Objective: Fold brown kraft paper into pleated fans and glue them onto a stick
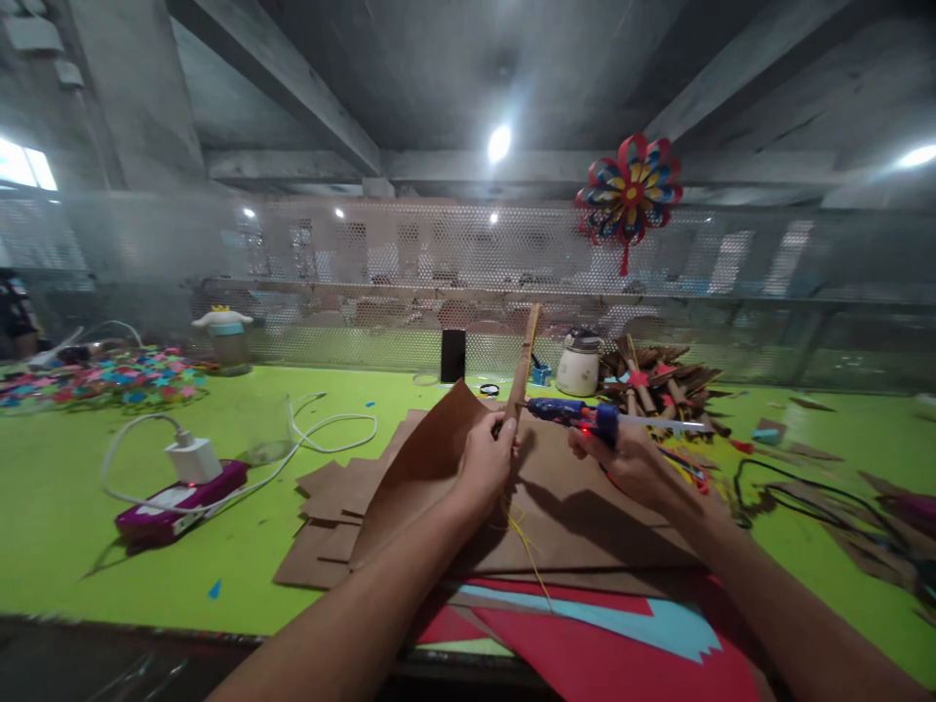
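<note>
My left hand [487, 460] is closed around the lower end of a rolled brown paper strip [525, 361], which stands tilted upward with a yellow edge along it. My right hand [633, 463] grips a blue hot glue gun [574, 411], its nozzle pointing left at the strip, close to my left fingers. A clear glue stick [665, 423] juts from the back of the gun, and a small red light glows on it. Yellow string [523, 536] hangs below my left hand. Beneath both hands lie large brown paper sheets [585, 507], one curling up at the left.
Red paper [556, 653] and light blue paper [673, 629] lie at the front edge. On the left are a purple power strip [179, 502] and white cable. Behind stand a phone [452, 355], a white jar [580, 363] and a pile of brown paper pieces [658, 385]. Black cable lies right.
</note>
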Motion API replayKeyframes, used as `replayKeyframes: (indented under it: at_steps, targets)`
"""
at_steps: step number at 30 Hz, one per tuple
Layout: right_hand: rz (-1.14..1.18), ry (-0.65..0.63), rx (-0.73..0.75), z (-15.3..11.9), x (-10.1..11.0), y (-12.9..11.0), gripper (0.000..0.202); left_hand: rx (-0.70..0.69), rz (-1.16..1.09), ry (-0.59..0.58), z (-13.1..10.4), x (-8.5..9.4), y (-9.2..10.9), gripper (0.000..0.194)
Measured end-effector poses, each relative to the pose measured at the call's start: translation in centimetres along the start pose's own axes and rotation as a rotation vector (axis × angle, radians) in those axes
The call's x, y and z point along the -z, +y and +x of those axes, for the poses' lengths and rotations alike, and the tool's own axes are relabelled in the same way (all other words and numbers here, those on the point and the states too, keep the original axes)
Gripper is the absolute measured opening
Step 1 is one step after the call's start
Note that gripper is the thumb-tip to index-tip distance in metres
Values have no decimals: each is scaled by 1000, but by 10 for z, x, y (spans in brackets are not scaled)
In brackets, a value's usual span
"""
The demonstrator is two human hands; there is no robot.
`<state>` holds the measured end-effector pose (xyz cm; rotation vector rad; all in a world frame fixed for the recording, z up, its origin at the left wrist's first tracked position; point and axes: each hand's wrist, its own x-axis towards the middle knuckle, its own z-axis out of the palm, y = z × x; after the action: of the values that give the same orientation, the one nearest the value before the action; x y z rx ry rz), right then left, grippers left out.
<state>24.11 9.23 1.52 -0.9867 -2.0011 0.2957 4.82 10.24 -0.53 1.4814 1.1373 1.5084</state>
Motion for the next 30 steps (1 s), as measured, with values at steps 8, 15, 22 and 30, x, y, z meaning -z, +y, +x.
replayKeyframes:
  at_steps: [8,15,22,30]
  targets:
    - [1,4,-25,-1,-2,10,33,17,-22,17,-1,0,3,26]
    - [3,1,-14,-1,-1,8,34,5,-70,14,-1,-1,3,23]
    - [-16,2,1,0,-1,7,35,11,-59,4,-1,-1,3,22]
    - [-105,107,14,0,1,-6,30,47,-50,22,-1,-1,2,20]
